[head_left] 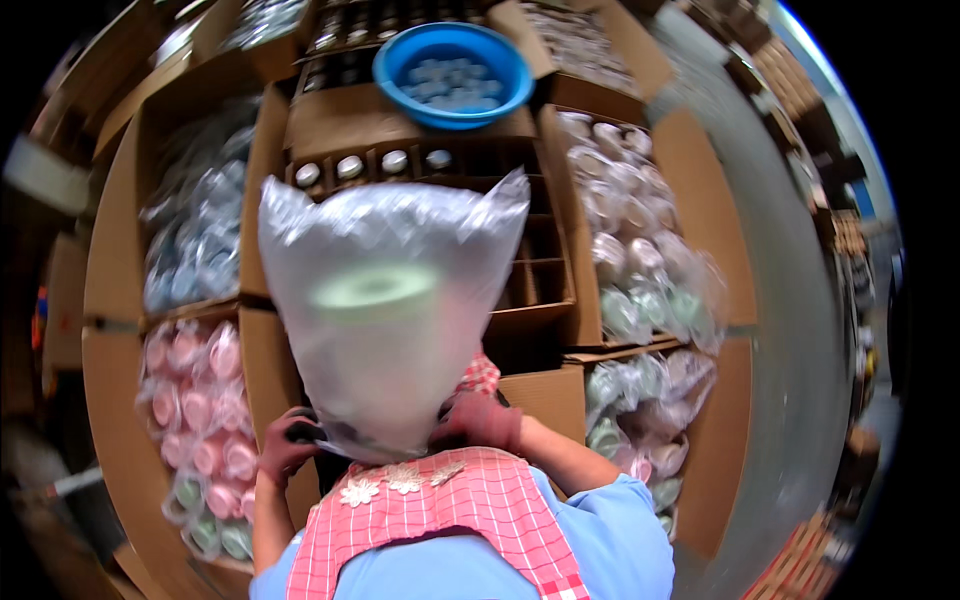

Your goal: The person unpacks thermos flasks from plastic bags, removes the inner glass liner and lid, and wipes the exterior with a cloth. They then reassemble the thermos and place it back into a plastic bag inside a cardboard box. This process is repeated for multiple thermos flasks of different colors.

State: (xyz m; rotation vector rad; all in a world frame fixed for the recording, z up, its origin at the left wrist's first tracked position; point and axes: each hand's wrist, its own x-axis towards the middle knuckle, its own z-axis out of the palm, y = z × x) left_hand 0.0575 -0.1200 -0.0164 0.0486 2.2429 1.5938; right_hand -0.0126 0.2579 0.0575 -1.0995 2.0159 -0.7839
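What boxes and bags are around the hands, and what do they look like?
Clear plastic bag: middle, held up by left hand and right hand, something pale green inside.
Divided cardboard box: behind the bag, brown, round silver tops in its cells.
Blue bowl: top, round.
Pink wrapped pieces: left carton.
Pale wrapped pieces: right carton.

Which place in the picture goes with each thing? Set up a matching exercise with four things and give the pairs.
Things:
1. blue basin
2. clear plastic bag
3. pink wrapped cups
4. left hand

Places:
A. carton at lower left
B. held up in the middle
C. on the cartons at the top
D. at the bag's lower left corner

Pairs: 1-C, 2-B, 3-A, 4-D
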